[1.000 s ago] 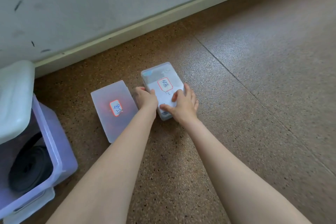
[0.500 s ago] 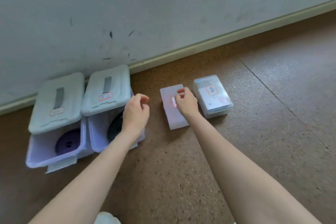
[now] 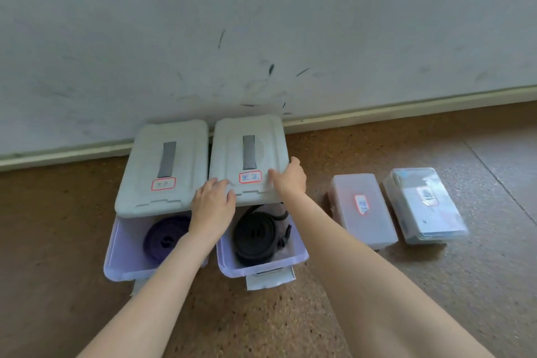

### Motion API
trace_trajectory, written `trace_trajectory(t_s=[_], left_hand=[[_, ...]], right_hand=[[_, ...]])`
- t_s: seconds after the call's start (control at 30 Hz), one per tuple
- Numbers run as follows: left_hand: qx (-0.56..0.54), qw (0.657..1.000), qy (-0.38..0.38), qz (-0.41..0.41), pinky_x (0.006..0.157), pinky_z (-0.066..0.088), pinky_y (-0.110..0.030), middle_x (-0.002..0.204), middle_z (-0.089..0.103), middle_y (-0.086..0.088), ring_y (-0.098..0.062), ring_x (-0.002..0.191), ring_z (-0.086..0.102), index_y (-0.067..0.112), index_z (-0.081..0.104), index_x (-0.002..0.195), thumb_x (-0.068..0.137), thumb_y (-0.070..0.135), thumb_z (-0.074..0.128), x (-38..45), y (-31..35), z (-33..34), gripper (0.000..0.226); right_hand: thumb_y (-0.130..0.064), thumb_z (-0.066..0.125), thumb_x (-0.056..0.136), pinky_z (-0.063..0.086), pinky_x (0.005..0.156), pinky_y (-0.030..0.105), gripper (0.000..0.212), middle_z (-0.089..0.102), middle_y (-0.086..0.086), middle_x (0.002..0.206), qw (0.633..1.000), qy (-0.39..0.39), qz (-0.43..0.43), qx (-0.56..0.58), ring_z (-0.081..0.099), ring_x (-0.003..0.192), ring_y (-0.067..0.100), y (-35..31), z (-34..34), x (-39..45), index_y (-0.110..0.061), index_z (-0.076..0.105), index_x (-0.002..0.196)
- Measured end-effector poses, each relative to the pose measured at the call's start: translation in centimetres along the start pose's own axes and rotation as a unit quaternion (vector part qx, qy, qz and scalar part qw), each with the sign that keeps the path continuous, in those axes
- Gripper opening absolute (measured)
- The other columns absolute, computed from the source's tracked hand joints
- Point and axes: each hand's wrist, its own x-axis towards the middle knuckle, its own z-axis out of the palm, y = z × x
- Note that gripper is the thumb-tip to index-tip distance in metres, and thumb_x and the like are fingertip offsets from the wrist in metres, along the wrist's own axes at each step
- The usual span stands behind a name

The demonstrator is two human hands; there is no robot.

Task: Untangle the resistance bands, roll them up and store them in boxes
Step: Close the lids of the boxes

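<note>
Two lilac boxes on the floor against the wall at 12 o'clock, each with a grey lid tilted back and half covering it. In the left box, a purple band rolled into a coil; in the right box, a black band rolled likewise, resting on the bottom. At 3 o'clock, two small clear cases already closed, side by side on the floor.

Right lid: thin moulded plastic, probably light and a little flexible, likely to twist if pulled by one corner. Best held at both front corners, as now, and drawn toward 6 o'clock until seated on the rim. Bands soft and rubbery, apt to spring loose from the coil; the black one sits low enough to look clear of the lid. Box itself light, liable to slide on the smooth floor under a hard push.

Left hand laid over the lid's front left corner, fingers flat on top and slightly spread, thumb not visible. Right hand at the front right corner, fingers curled over the edge, gripping it. Both forearms stretched out from 6 o'clock, nearly straight, wrists low.
</note>
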Motion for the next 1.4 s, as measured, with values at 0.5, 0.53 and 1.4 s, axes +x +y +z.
trace_trajectory(t_s=[0.5,0.53,1.4], left_hand=[[-0.229,0.969,0.048,-0.081,0.097,0.035,-0.029,0.135,0.052,-0.01,-0.024,0.126,0.047,0.011,0.046,0.135,0.1,0.022,0.037,-4.4,-1.7,-0.6,0.038],[-0.227,0.969,0.051,-0.085,0.099,0.035,-0.031,0.135,0.052,-0.01,-0.024,0.126,0.046,0.01,0.047,0.135,0.1,0.022,0.037,-4.7,-1.6,-0.6,0.038],[0.091,0.985,-0.045,0.142,0.115,-0.003,-0.032,0.159,-0.002,0.0,-0.016,0.145,-0.009,0.02,0.012,0.15,0.099,0.037,0.033,-8.2,-4.8,2.7,0.057]], right_hand=[[-0.004,0.05,0.088,0.04,0.071,0.002,0.044,0.064,-0.008,0.11,0.985,0.065,-0.135,0.09,0.057,0.1,0.008,3.3,-6.0,-4.5,-0.017,0.053,0.13],[-0.005,0.05,0.089,0.043,0.077,0.009,0.043,0.064,-0.007,0.113,0.986,0.056,-0.131,0.085,0.058,0.103,0.01,3.8,-6.0,-5.4,-0.018,0.053,0.13],[-0.05,0.06,0.083,-0.004,0.116,0.043,0.092,-0.012,0.001,0.157,0.774,-0.214,-0.362,-0.472,-0.011,0.145,0.023,6.9,-2.1,-9.9,-0.021,0.003,0.149]])
